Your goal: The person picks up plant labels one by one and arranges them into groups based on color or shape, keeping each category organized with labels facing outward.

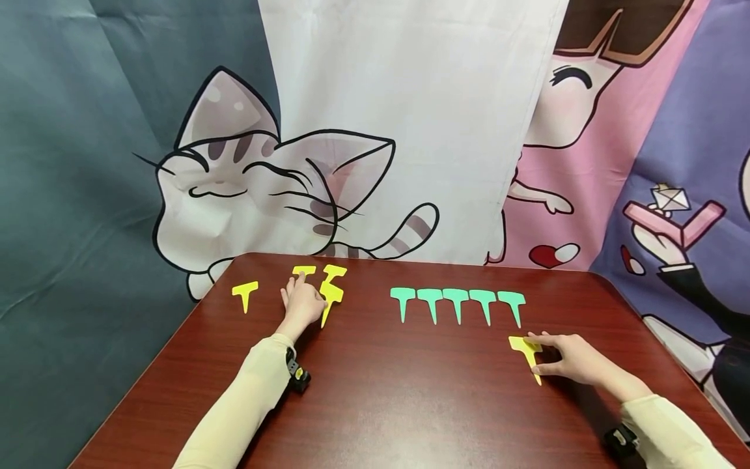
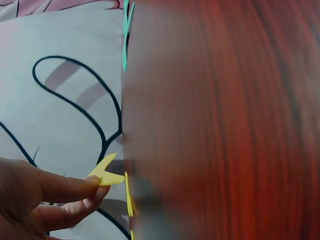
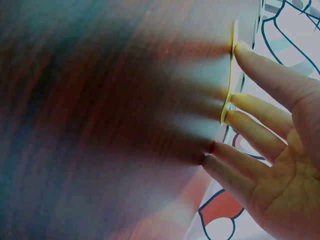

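My left hand (image 1: pixel 303 301) is at the back left of the table. In the left wrist view its thumb and a finger pinch a yellow T-shaped plant label (image 2: pixel 107 177), tilted, close over another yellow label (image 2: pixel 129 195) lying flat. One more yellow label (image 1: pixel 304 270) lies behind the fingers, partly covered, and another (image 1: pixel 245 294) sits apart to the left. At the right, my right hand (image 1: pixel 571 358) touches a yellow plant label (image 1: pixel 523 346): thumb on the stem, fingertips at its head, fingers fairly straight. Two other fingertips rest on the table in the right wrist view.
Several green T-shaped plant labels (image 1: pixel 456 297) lie in a row between my hands, stems toward me. The brown wooden table (image 1: pixel 375 397) ends at the back before a printed cloth (image 1: pixel 422 130). Each wrist carries a small black camera (image 1: pixel 298 372).
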Available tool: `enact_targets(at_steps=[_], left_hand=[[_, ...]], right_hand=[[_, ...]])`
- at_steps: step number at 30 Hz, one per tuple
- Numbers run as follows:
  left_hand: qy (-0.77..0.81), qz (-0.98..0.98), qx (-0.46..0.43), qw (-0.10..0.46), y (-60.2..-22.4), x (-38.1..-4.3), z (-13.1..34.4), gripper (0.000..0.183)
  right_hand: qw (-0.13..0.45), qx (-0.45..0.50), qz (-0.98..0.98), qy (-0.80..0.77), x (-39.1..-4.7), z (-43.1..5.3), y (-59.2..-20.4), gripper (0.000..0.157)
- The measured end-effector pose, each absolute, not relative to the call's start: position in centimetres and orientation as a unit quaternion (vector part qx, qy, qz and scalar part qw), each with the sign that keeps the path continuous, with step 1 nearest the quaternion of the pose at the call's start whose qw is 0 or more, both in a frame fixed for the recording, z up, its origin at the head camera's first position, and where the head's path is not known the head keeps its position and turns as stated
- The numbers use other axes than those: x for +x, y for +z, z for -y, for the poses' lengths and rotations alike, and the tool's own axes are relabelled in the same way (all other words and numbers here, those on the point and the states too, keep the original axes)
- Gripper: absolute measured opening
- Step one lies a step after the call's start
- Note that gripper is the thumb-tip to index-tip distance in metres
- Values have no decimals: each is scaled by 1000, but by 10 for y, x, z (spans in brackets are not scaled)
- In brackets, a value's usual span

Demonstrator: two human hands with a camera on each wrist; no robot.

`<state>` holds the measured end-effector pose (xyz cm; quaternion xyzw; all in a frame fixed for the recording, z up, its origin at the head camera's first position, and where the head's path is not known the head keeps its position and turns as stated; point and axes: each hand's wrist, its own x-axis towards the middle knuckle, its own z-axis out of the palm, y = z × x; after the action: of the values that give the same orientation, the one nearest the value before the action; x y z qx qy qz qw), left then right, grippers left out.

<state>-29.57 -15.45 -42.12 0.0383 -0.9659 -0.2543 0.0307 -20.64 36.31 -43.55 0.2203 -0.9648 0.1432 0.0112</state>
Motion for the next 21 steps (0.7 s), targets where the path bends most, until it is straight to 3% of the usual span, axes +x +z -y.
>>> enact_targets(at_steps=[21], left_hand=[[-236,971,-33,26,-423,-282,99,29]], right_hand=[[14,212,966,149,-207,-363,-436,65]])
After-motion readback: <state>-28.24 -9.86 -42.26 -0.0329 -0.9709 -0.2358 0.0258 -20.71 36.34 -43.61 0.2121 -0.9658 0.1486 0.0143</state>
